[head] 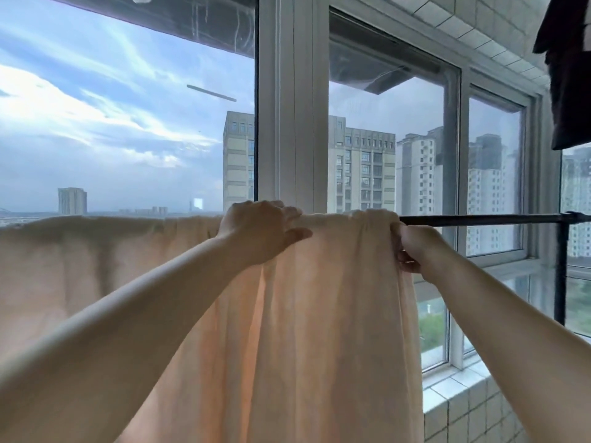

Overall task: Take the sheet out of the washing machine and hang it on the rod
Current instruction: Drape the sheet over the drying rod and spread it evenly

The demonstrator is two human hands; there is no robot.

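Sheet draped over the rod, its top edge running left to right, folds hanging down.
Left hand lies over the top, fingers curled onto cloth; right hand pinches the bunched right edge.

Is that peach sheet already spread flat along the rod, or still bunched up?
Partly bunched. The sheet drapes over the rod, gathered in folds between the left hand and right hand; further left it hangs smoother.
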